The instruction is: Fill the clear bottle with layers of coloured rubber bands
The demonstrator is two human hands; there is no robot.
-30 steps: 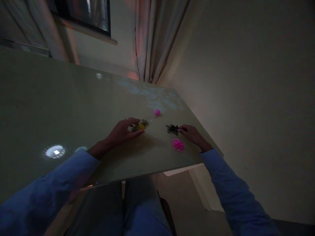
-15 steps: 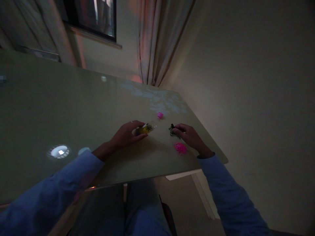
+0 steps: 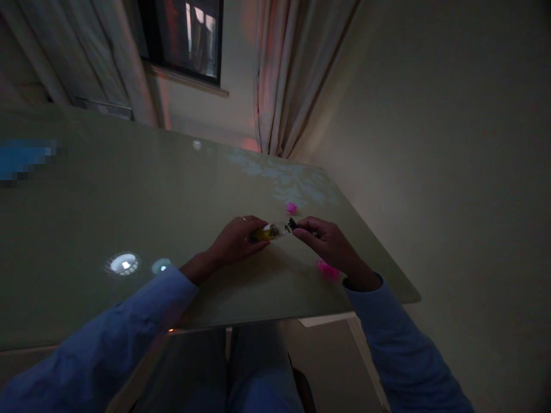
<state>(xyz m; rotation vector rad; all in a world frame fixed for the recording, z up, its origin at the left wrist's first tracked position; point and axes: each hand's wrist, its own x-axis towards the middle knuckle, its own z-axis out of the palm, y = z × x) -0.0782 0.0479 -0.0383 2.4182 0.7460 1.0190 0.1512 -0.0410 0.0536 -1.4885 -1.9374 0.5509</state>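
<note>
My left hand [image 3: 238,240] is closed around a small clear container [image 3: 270,231], tipped on its side with its clear end facing right. Yellow and dark bits show inside it. At that clear end, my right hand [image 3: 321,235] pinches a bunch of thin black looped pieces [image 3: 293,223]; their exact kind is too small and dim to make out. A bright pink clump [image 3: 328,269] lies on the table just below my right hand, partly covered by it. Beyond the container sits a smaller pink piece [image 3: 291,207].
The glossy table [image 3: 142,201] reflects ceiling lights and ends at a rounded right corner. A blurred blue patch [image 3: 21,159] is at the far left. Curtains [image 3: 279,74], a window [image 3: 185,40] and a plain wall [image 3: 451,143] stand behind and to the right.
My right hand has brought the black pieces leftward, up to the clear end of the container. The pink clump is now partly hidden. The view has shifted slightly left.
</note>
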